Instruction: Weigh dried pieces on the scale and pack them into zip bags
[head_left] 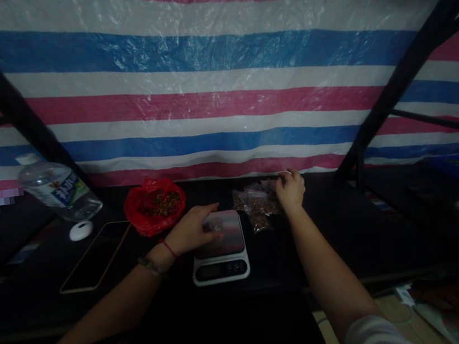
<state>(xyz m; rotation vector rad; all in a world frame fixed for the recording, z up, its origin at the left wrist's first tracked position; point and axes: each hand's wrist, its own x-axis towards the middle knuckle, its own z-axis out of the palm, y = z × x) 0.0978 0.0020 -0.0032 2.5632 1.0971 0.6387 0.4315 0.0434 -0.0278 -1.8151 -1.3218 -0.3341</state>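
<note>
Small clear bags (258, 202) filled with brown bits (260, 222), one pile on the worktop (348, 235): at about nine o'clock from the right hand (291, 191), the nearer one, fingers bent at the pile's edge, any grasp impossible to tell; frontmost bag's long axis, twelve to six. Left hand (195, 230), loosely spread, clasping nothing visible, over the scale (228, 245); at its ten o'clock, open red bag (152, 224) containing loose brown bits (166, 203).
</note>
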